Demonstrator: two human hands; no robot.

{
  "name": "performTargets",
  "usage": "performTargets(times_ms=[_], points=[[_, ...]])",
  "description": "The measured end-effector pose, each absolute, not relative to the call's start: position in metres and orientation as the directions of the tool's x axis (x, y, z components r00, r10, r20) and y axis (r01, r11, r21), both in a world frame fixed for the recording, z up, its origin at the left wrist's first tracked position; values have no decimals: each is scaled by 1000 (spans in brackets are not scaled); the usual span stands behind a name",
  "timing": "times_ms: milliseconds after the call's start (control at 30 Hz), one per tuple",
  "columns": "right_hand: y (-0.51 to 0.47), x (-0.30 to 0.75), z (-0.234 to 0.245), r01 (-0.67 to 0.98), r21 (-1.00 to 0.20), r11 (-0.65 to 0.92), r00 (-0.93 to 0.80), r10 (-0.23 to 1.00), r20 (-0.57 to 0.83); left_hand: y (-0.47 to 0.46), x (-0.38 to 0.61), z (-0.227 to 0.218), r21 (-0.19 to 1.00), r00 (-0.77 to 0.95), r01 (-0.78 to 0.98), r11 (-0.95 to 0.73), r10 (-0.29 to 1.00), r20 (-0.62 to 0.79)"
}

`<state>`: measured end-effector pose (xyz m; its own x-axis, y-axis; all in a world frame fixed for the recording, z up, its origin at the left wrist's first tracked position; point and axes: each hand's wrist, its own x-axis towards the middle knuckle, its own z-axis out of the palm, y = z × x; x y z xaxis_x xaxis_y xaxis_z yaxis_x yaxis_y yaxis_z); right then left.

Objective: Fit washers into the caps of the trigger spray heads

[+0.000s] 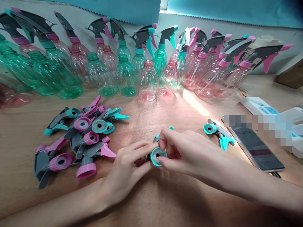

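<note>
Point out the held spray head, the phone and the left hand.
Held spray head (154, 154): head view, inside its turquoise collar.
Phone (262, 154): head view, on its screen.
Left hand (126, 167): head view, back of the hand.

We see light from the back streaking the table (144, 121), soft shadows nearer us, pixelation partly over the phone (259, 148), stretched edges.

Pale wall (201, 24) behind wooden table (142, 121)
</note>
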<state>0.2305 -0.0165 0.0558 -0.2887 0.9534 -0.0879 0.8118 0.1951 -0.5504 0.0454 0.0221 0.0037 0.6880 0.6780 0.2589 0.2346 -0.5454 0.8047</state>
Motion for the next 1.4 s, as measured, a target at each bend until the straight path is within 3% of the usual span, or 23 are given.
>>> performTargets(times_ms=[233,567,933,1200,1400], points=[[-22,222,59,885,-458,90,-188,967,-174,21,44,0,742,710,228,-630,629,317],[-27,213,63,905,-411,109,-213,953,-216,20,45,2,706,733,218,-674,591,338],[-16,228,54,764,-633,123,-312,929,-197,20,44,1,731,721,245,-637,624,301],[-31,214,64,883,-422,205,-287,948,-140,18,44,0,689,760,166,-705,537,367],[-35,210,64,904,-317,288,-324,944,-66,16,45,1,662,753,209,-720,550,361]])
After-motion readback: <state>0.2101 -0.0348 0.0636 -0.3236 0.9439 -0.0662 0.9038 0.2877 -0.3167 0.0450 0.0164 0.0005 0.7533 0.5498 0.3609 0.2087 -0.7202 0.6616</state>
